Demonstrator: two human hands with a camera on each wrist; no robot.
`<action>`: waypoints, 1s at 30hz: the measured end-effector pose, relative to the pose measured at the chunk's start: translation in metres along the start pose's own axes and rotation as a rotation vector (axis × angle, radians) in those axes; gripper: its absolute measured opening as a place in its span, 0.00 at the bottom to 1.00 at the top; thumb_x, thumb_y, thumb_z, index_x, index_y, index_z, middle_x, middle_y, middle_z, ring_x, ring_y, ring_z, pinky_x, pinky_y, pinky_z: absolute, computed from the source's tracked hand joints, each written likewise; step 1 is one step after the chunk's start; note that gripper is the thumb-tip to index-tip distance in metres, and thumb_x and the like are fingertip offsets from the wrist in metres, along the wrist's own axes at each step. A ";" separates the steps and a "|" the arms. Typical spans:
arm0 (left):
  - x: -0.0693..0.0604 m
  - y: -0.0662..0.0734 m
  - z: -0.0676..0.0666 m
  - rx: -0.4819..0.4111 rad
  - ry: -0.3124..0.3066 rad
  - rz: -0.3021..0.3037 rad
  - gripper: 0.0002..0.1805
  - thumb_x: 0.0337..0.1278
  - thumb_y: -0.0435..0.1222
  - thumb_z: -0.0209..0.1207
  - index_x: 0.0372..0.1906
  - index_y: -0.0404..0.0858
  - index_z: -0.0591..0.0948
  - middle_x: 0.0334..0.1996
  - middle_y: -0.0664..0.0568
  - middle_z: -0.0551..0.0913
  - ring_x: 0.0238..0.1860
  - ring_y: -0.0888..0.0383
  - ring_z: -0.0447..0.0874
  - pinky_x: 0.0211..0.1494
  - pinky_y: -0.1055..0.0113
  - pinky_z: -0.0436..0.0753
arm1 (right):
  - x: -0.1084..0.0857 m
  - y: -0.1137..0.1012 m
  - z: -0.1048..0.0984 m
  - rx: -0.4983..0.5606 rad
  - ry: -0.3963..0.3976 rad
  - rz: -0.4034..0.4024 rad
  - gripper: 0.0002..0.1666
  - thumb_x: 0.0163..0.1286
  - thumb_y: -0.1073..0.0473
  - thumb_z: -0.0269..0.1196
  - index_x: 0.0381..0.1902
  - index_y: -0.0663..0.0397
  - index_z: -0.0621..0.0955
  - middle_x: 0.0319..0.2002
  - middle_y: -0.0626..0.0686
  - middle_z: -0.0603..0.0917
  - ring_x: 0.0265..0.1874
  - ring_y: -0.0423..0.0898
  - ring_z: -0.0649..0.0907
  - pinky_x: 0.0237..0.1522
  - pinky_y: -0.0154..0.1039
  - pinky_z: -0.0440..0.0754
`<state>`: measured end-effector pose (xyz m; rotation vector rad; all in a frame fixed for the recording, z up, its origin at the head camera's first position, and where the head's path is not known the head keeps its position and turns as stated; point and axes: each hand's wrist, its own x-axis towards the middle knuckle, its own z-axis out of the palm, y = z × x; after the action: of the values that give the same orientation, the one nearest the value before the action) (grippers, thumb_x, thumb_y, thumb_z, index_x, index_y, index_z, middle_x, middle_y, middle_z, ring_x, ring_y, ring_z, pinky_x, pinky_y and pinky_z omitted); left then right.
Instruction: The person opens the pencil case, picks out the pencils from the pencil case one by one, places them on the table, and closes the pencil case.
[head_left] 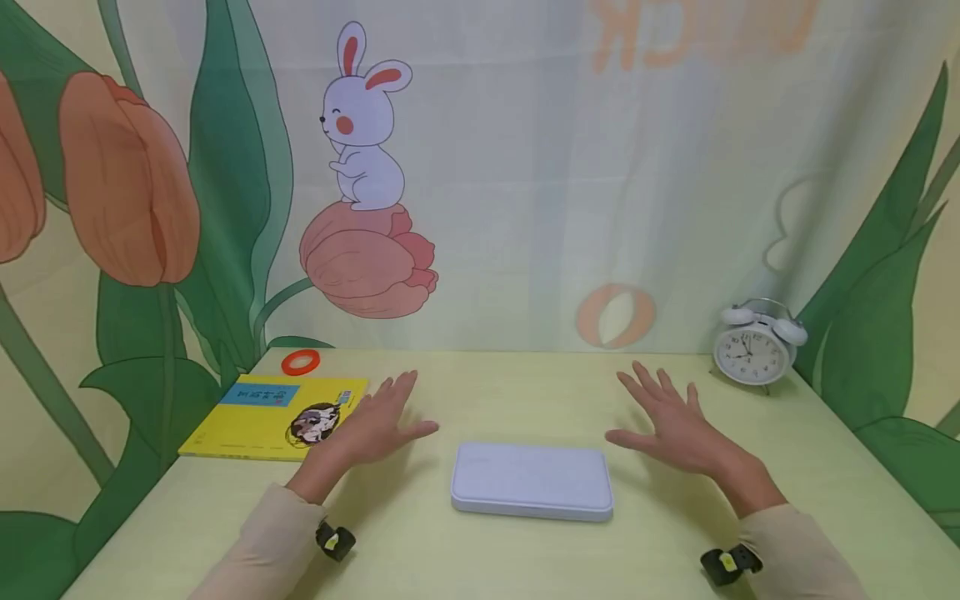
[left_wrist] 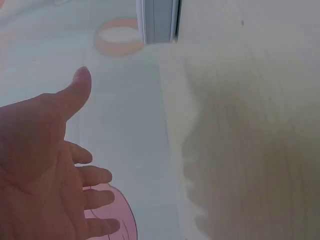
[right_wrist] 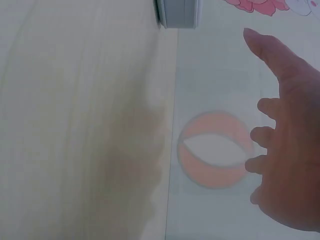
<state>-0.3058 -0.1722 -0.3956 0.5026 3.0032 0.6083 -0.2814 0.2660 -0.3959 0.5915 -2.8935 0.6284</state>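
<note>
A pale lavender rectangular case with rounded corners lies flat on the table between my two hands. My left hand hovers to its left with fingers spread, apart from the case and holding nothing. On the other side my right hand is also held up, fingers spread and touching nothing. In the left wrist view the end of the case shows at the top, beyond the thumb. The right wrist view shows its other end at the top edge. What the case contains cannot be seen.
A yellow book lies at the left, partly behind the left hand. Behind it sits an orange-red ring, perhaps a tape roll. A white twin-bell alarm clock stands at the back right. A printed curtain hangs behind the table.
</note>
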 end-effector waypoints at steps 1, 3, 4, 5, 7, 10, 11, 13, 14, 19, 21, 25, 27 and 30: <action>0.000 0.002 0.001 -0.017 -0.012 0.007 0.55 0.61 0.63 0.58 0.81 0.39 0.48 0.79 0.42 0.50 0.78 0.39 0.43 0.73 0.39 0.50 | 0.000 -0.001 0.001 0.010 -0.007 -0.004 0.57 0.64 0.30 0.63 0.80 0.51 0.55 0.79 0.64 0.46 0.75 0.71 0.42 0.63 0.75 0.29; 0.000 0.007 0.003 -0.050 -0.037 0.025 0.55 0.61 0.64 0.58 0.81 0.41 0.47 0.79 0.42 0.51 0.78 0.39 0.44 0.73 0.39 0.51 | 0.001 -0.003 0.002 0.030 -0.018 -0.016 0.57 0.64 0.30 0.63 0.80 0.51 0.55 0.79 0.64 0.46 0.75 0.70 0.42 0.63 0.74 0.29; 0.000 0.010 0.004 -0.064 -0.051 0.032 0.55 0.60 0.64 0.58 0.81 0.41 0.47 0.79 0.43 0.51 0.78 0.40 0.44 0.73 0.39 0.51 | 0.001 -0.004 0.003 0.038 -0.022 -0.019 0.57 0.64 0.30 0.63 0.80 0.51 0.55 0.79 0.63 0.47 0.75 0.70 0.43 0.64 0.74 0.29; -0.001 0.012 0.005 -0.079 -0.063 0.039 0.55 0.60 0.64 0.58 0.81 0.42 0.47 0.79 0.43 0.51 0.78 0.40 0.45 0.73 0.39 0.52 | 0.001 -0.005 0.004 0.047 -0.027 -0.025 0.57 0.64 0.30 0.63 0.80 0.52 0.56 0.79 0.64 0.47 0.75 0.70 0.43 0.64 0.74 0.29; -0.002 0.015 0.006 -0.105 -0.082 0.054 0.55 0.60 0.64 0.58 0.81 0.42 0.48 0.79 0.44 0.51 0.78 0.41 0.45 0.73 0.40 0.52 | 0.002 -0.008 0.006 0.068 -0.035 -0.038 0.57 0.64 0.31 0.64 0.79 0.53 0.56 0.79 0.63 0.47 0.75 0.69 0.43 0.64 0.74 0.30; -0.004 0.019 0.006 -0.137 -0.097 0.075 0.54 0.60 0.63 0.59 0.81 0.43 0.48 0.79 0.44 0.52 0.78 0.41 0.46 0.73 0.42 0.53 | 0.002 -0.012 0.008 0.095 -0.049 -0.054 0.58 0.64 0.31 0.64 0.80 0.54 0.55 0.79 0.63 0.47 0.76 0.68 0.44 0.64 0.74 0.30; -0.004 0.021 0.007 -0.142 -0.103 0.078 0.54 0.60 0.63 0.59 0.81 0.43 0.48 0.79 0.44 0.52 0.78 0.42 0.46 0.73 0.43 0.54 | 0.003 -0.014 0.009 0.106 -0.055 -0.061 0.58 0.64 0.32 0.65 0.80 0.54 0.55 0.79 0.62 0.47 0.76 0.68 0.44 0.64 0.74 0.30; -0.005 0.023 0.008 -0.152 -0.114 0.088 0.55 0.60 0.63 0.59 0.81 0.44 0.48 0.79 0.44 0.52 0.78 0.42 0.47 0.74 0.43 0.54 | 0.003 -0.017 0.012 0.124 -0.065 -0.076 0.58 0.64 0.32 0.65 0.80 0.54 0.54 0.79 0.62 0.47 0.76 0.67 0.44 0.64 0.74 0.30; -0.006 0.025 0.009 -0.153 -0.122 0.092 0.55 0.59 0.64 0.59 0.81 0.44 0.47 0.79 0.44 0.52 0.78 0.43 0.47 0.74 0.44 0.54 | 0.003 -0.019 0.013 0.128 -0.069 -0.082 0.58 0.64 0.32 0.65 0.80 0.54 0.55 0.79 0.62 0.47 0.76 0.67 0.44 0.64 0.74 0.30; -0.008 0.031 0.012 -0.170 -0.161 0.125 0.56 0.58 0.64 0.59 0.81 0.45 0.47 0.79 0.47 0.51 0.78 0.46 0.48 0.75 0.47 0.53 | 0.004 -0.030 0.018 0.125 -0.090 -0.108 0.60 0.62 0.31 0.66 0.79 0.57 0.55 0.79 0.62 0.48 0.76 0.66 0.45 0.65 0.72 0.30; -0.008 0.033 0.014 -0.188 -0.187 0.152 0.56 0.59 0.63 0.60 0.81 0.44 0.46 0.79 0.48 0.49 0.78 0.48 0.47 0.75 0.48 0.53 | 0.005 -0.035 0.021 0.124 -0.112 -0.115 0.62 0.62 0.31 0.66 0.79 0.60 0.54 0.78 0.62 0.49 0.76 0.65 0.46 0.66 0.72 0.31; -0.007 0.036 0.021 -0.216 -0.237 0.200 0.57 0.58 0.62 0.62 0.81 0.43 0.44 0.80 0.49 0.47 0.79 0.50 0.45 0.76 0.50 0.51 | 0.009 -0.044 0.024 0.130 -0.168 -0.131 0.66 0.59 0.30 0.67 0.77 0.66 0.54 0.78 0.63 0.50 0.77 0.63 0.46 0.67 0.70 0.33; -0.006 0.037 0.025 -0.227 -0.253 0.216 0.59 0.56 0.60 0.65 0.81 0.42 0.44 0.80 0.49 0.47 0.79 0.51 0.44 0.76 0.51 0.51 | 0.010 -0.046 0.025 0.137 -0.199 -0.138 0.67 0.58 0.30 0.69 0.77 0.67 0.53 0.78 0.64 0.50 0.77 0.62 0.46 0.69 0.69 0.35; -0.004 0.039 0.031 -0.226 -0.268 0.255 0.62 0.53 0.57 0.69 0.81 0.40 0.44 0.80 0.46 0.47 0.79 0.50 0.45 0.76 0.52 0.51 | 0.011 -0.048 0.027 0.143 -0.244 -0.146 0.69 0.57 0.30 0.70 0.77 0.68 0.52 0.78 0.65 0.48 0.77 0.63 0.46 0.70 0.67 0.38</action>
<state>-0.2865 -0.1279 -0.4090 0.8793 2.5996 0.8102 -0.2729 0.2104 -0.4000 0.9519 -3.0048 0.7984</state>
